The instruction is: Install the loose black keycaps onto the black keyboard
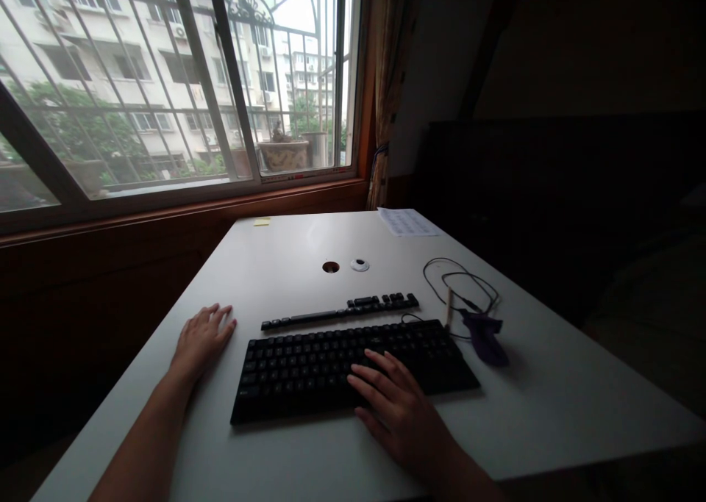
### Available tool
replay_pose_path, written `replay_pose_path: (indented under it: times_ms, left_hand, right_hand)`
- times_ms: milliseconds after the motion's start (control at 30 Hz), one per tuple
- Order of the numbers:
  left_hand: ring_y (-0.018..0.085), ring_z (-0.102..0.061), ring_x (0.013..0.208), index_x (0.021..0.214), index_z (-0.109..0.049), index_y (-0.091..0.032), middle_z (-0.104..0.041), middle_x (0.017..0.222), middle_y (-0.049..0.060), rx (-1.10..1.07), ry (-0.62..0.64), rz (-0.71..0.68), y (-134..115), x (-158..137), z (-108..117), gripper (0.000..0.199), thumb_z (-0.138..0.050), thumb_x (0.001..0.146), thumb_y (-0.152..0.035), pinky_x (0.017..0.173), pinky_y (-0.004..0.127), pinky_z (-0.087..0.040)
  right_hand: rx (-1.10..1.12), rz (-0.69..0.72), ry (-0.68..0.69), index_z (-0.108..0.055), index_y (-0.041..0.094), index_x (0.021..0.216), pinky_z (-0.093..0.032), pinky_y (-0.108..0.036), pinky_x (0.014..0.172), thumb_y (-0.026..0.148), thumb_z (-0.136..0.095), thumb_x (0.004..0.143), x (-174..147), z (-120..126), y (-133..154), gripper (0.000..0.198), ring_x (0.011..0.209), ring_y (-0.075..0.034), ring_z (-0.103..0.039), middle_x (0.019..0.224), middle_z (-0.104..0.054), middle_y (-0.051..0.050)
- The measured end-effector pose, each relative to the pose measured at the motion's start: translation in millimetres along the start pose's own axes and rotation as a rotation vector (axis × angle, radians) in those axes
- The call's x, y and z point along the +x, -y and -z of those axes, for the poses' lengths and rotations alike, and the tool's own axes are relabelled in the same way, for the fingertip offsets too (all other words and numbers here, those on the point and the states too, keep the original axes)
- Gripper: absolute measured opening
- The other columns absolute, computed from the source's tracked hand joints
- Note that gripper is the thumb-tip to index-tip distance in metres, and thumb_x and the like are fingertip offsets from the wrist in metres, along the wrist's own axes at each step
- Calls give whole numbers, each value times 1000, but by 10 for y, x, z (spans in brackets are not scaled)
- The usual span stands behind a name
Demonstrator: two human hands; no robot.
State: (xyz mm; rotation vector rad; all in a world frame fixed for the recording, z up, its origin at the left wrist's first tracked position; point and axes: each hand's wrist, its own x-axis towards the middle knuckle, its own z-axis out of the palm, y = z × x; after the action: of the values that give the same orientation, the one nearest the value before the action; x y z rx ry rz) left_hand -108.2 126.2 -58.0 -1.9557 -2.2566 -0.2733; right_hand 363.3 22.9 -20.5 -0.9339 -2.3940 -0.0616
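A black keyboard (309, 370) lies on the white table, its front strip showing no keycaps. My right hand (394, 410) is over its right half, fingers stretched out and apart, with the fingertips at the keys; whether they press on them I cannot tell. Nothing shows in that hand. To the left of the keyboard, my left hand (203, 338) rests flat on the tabletop with its fingers spread and holds nothing. Behind the keyboard, loose black keycaps (325, 314) are lined up in a row, with several more just above the row's right end.
Right of the keyboard lie a dark purple cloth (485, 336), a thin light stick (448, 307) and a looped black cable (468, 274). Farther back on the table (298, 245) are a round hole (331, 267), a white cap (360, 265), printed paper (408, 223) and a yellow note (262, 222).
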Motion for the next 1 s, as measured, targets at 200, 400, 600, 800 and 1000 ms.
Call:
replay_pose_path:
  times_ms: [200, 400, 600, 800, 1000]
  left_hand:
    - [31, -46, 147, 150, -57, -22, -53, 157, 14, 4, -1, 3, -18, -11, 9, 61, -33, 103, -54, 121, 48, -34]
    - [29, -46, 147, 150, -57, -23, -53, 157, 13, 11, -16, 7, -29, -21, 2, 59, -35, 103, -52, 122, 44, -33]
    - [30, -46, 147, 151, -57, -22, -52, 157, 14, 24, 16, 7, -15, 3, 9, 60, -34, 104, -52, 121, 46, -34]
    - [32, -46, 147, 152, -56, -22, -51, 158, 14, 20, 26, 14, -18, 6, 9, 61, -34, 104, -53, 121, 48, -34]
    - [31, -48, 146, 150, -58, -23, -53, 157, 13, 14, -5, 6, -4, 9, -27, 59, -36, 103, -51, 120, 46, -35]
  right_hand:
    - [28, -34, 1, -64, 27, 141, -47, -63, 117, 17, -63, 97, 12, -8, 4, 45, 145, -33, -52, 140, -70, -7]
    - [64, -67, -22, -68, 27, 135, -49, -63, 115, 17, -62, 97, 29, -28, 1, 40, 145, -33, -50, 137, -71, -7]
    - [71, -80, -34, -70, 28, 133, -49, -59, 117, 19, -66, 95, 39, -12, -2, 40, 145, -32, -49, 135, -71, -6]
    - [38, -79, -27, -72, 29, 130, -50, -56, 117, 19, -66, 94, 25, -22, 0, 37, 147, -32, -47, 139, -69, -6]
    - [-66, -22, 15, -62, 27, 143, -46, -59, 121, 27, -66, 96, -27, -22, -13, 47, 148, -31, -46, 150, -62, -4]
